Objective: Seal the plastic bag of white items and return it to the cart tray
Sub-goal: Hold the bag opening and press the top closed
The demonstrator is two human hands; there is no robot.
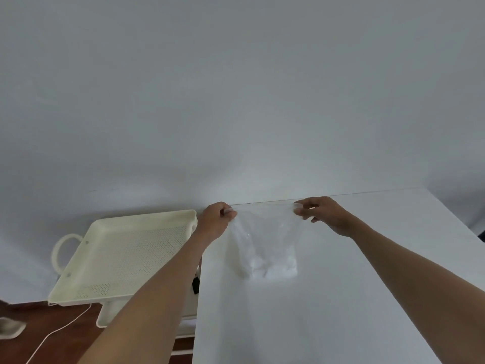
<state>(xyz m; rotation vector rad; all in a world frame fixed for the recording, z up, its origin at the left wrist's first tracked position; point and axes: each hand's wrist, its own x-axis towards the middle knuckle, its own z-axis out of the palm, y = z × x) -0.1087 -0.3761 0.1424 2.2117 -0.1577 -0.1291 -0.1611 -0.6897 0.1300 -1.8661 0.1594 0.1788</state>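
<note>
So we've got the plastic bag (pixel 265 240) over the white table (pixel 341 298), its top edge stretched between 2 hands. Our left hand (pixel 214 222) pinches the top corner nearest the cart tray (pixel 126 254), our right hand (pixel 321 215) pinches the corner farthest from the tray. The white items (pixel 273 267) sit bunched in the bag's bottom, right of the tray. The tray sits just beside the table's left edge.
</note>
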